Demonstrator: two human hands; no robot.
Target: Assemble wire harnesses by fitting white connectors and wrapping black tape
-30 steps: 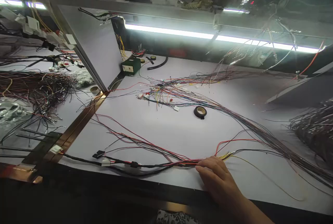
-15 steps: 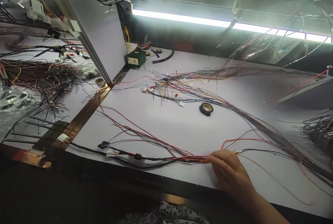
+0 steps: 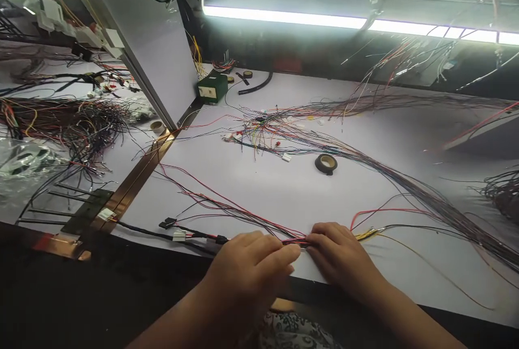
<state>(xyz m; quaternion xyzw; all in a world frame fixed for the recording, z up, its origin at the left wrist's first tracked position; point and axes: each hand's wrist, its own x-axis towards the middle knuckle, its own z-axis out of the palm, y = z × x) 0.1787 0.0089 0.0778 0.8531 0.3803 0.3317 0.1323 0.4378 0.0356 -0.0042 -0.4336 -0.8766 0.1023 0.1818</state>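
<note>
Left hand (image 3: 253,262) has come in, lower centre; we've now got both at the wire bundle (image 3: 295,241). Right hand (image 3: 338,249) pinches it; left's grip, can't tell.

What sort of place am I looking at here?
Probably a wiring workbench in a workshop or factory: red and black wires lie near the front edge of a white worktop, a longer wire bundle stretches across it, and a roll of dark tape sits beside that bundle.
</note>
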